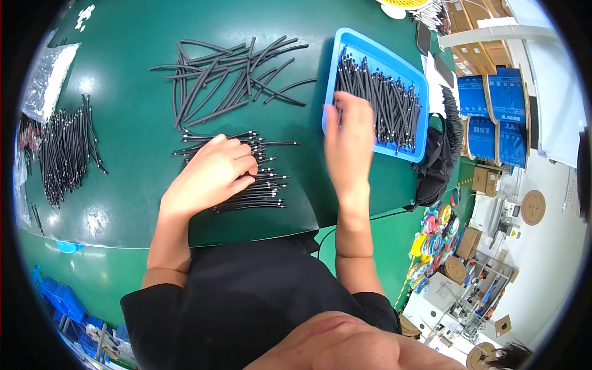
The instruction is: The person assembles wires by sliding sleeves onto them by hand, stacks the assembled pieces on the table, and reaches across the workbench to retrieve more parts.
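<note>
My left hand (216, 169) rests over a row of short black cables with silver-white ends (265, 196), just in front of me. Its fingers are curled down and the thumb is drawn in; whatever they pinch is hidden under them. At the near left corner of a blue tray (331, 74), my right hand (350, 129) is slightly smeared by motion. Its thumb stands apart from the fingers, and I see nothing held. Inside the tray lies a heap of similar black cables (382, 105).
Longer black tubes (216, 80) lie loosely crossed on the green table (123, 203). At the left is another bundle of black cables (65, 151) beside a clear plastic bag (49, 83). A black bag (433, 160) sits against the tray's right side, near the table edge.
</note>
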{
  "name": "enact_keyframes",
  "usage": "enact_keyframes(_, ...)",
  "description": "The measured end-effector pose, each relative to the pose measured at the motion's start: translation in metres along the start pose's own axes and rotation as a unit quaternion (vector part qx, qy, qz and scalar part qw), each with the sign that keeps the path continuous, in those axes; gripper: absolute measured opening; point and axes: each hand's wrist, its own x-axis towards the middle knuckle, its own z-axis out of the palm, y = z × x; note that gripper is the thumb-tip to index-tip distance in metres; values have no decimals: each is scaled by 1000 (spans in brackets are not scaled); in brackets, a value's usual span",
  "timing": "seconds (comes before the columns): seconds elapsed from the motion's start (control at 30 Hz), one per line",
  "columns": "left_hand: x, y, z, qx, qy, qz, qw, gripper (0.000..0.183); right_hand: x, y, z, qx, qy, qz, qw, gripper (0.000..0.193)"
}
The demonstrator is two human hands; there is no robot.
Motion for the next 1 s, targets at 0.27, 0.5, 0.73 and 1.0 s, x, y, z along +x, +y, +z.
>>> enact_keyframes(0.27, -9, 1, -10, -147, 92, -58, 983, 6, 12, -23, 93, 37, -58, -171, 983, 29)
enact_keyframes(0.5, -3, -13, 1, -82, 320, -164, 929, 12, 4, -25, 81, 186, -11, -140, 972, 17)
enact_keyframes(0.73, 2, -12, 5, -4, 331, -160, 930, 12, 4, -26, 75, 136, -31, -162, 977, 18)
enact_keyframes(1.0, 3, -15, 6, 25, 318, -136, 938, 11, 6, -20, 75, 73, 25, -212, 974, 28)
